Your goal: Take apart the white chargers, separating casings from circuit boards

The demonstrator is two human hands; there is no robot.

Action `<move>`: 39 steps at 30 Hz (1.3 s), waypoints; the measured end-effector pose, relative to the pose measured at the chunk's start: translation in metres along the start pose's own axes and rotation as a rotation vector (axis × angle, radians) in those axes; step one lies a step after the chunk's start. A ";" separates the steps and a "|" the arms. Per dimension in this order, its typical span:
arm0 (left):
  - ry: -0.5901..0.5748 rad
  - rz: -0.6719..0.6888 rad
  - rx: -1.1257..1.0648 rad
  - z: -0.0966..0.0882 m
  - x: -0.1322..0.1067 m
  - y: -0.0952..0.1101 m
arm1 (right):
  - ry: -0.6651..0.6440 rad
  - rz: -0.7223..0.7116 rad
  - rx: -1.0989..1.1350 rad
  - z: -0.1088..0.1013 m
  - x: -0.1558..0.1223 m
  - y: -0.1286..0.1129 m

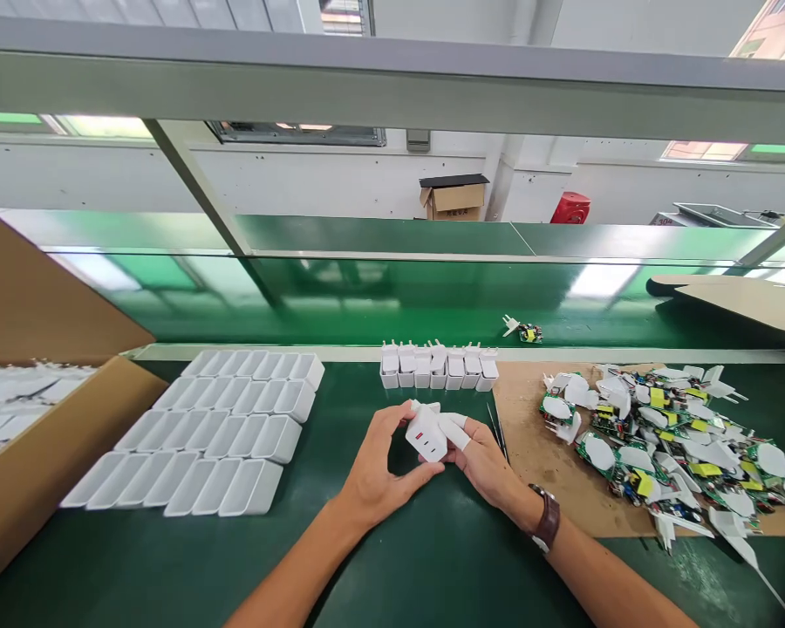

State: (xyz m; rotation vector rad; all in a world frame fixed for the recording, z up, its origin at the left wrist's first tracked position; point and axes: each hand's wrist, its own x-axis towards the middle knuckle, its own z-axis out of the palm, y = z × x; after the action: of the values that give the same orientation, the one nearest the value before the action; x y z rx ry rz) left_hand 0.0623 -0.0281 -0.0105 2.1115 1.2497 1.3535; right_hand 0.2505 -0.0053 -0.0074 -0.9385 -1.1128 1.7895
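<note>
Between my two hands, above the green table, is a white charger (426,434) whose port face, with small slots and a red mark, is turned toward me. My left hand (383,462) grips it from the left, thumb below and fingers on top. From the right, my right hand (481,453) presses on it, with white covers on some fingertips. A row of white chargers (438,368) stands just beyond my hands, their tops sticking up out of the housings. A thin dark pair of tweezers (498,432) lies beside my right hand.
Rows of hollow white housings (215,436) lie at left, beside a cardboard box (85,445) of white parts. At right, a cardboard sheet (523,488) bears a pile of circuit boards (667,445) with white pieces. One loose board (529,333) lies on the green surface behind.
</note>
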 end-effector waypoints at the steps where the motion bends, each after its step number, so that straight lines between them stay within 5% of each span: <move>1: 0.025 0.017 0.003 0.002 0.000 0.000 | -0.009 0.016 0.061 0.002 0.000 -0.001; 13: 0.060 0.090 0.059 0.001 0.001 0.002 | 0.004 0.009 0.051 0.005 -0.002 -0.003; 21: -0.003 0.083 0.015 -0.003 0.005 0.001 | 0.230 -0.398 -0.768 0.002 -0.012 0.002; 25: -0.022 0.072 -0.033 0.001 0.005 0.001 | 0.136 -0.442 -0.877 -0.003 -0.010 0.012; 30: 0.014 0.120 -0.007 0.003 0.008 0.007 | -0.070 -0.335 -0.851 -0.009 0.000 0.018; 39: 0.019 0.266 0.291 0.001 0.005 0.011 | -0.071 -0.281 -0.811 -0.005 0.004 0.016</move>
State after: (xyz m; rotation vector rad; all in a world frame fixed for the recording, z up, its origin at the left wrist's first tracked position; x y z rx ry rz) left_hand 0.0699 -0.0302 -0.0009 2.5475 1.2736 1.3670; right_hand 0.2496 -0.0046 -0.0249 -1.0940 -1.9712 1.1364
